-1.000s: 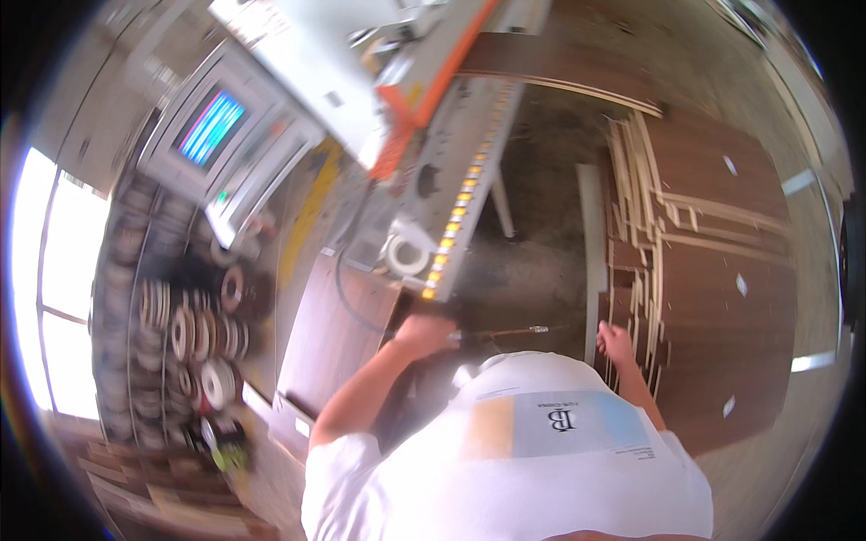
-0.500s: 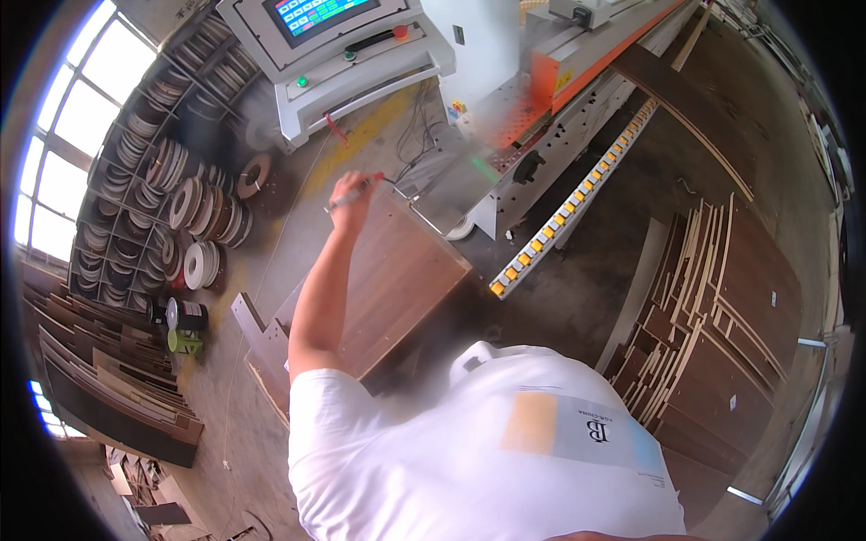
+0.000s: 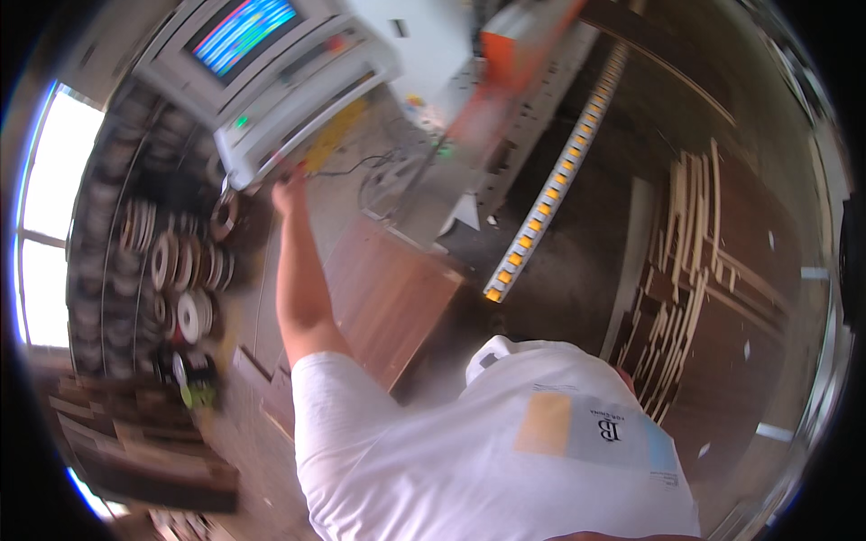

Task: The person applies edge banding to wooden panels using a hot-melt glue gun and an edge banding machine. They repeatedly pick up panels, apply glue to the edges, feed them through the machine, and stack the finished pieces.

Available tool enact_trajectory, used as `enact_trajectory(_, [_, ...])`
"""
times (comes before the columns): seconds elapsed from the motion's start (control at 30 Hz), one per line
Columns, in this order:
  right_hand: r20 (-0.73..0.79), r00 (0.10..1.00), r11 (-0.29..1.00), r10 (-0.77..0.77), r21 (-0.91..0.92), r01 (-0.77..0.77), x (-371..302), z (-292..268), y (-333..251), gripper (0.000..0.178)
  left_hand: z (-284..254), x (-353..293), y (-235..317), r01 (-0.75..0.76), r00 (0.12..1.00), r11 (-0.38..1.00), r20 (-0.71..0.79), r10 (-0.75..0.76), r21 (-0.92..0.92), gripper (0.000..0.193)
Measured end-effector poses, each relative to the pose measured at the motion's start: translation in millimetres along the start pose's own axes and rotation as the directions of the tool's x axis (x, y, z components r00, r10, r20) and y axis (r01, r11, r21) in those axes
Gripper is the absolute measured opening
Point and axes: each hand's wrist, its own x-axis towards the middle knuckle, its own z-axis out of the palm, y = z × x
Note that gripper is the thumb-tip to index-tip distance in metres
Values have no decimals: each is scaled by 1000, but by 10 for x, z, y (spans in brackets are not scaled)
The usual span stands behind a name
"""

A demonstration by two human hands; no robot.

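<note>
My left arm reaches out over a stack of brown wood-grain boards [image 3: 397, 298]. My left hand [image 3: 289, 191] is beyond the boards, close to the lower edge of a grey machine control console [image 3: 307, 104]. Motion blurs its fingers, which look closed; a reddish bit shows at their tips, and what they hold cannot be made out. Lit on the console is a colourful screen [image 3: 242, 36]. My right hand is out of view.
A rail with yellow rollers [image 3: 550, 194] runs beside the orange and white machine [image 3: 510, 54]. At right lie stacked brown panels and strips [image 3: 677, 261]. Rolls of edge banding [image 3: 191, 316] fill racks at left, with more boards [image 3: 144, 451] below them.
My left hand has moved left and away from the boards' far corner toward the console. The whole view has shifted and blurred. Earlier, a thin tool with a red end showed in that hand.
</note>
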Motion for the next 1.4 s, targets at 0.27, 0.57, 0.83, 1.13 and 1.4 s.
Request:
enact_trajectory(0.27, [-165,961,891,220,435,-129,-618,-234,-139,32,607,-1451,633,199,975,770,44,-217,-607,47])
enact_trajectory(0.57, [-209,878,195,430,971,136,-12,-1184,268,54,1129,-4438,1777,94,699,848,641,317,-521,24])
enact_trajectory(0.83, [-83,891,-228,446,952,203,516,-1689,476,67,1697,-6368,1877,-92,-15,953,958,287,-287,27])
enact_trajectory(1.13, [-57,918,-158,393,979,129,605,-1610,791,44,2067,-7248,2180,-199,-311,969,947,80,-148,29])
enact_trajectory(1.4, [8,984,232,178,972,-50,277,-1358,363,52,2637,-8050,2234,-90,-579,996,814,-39,-16,36])
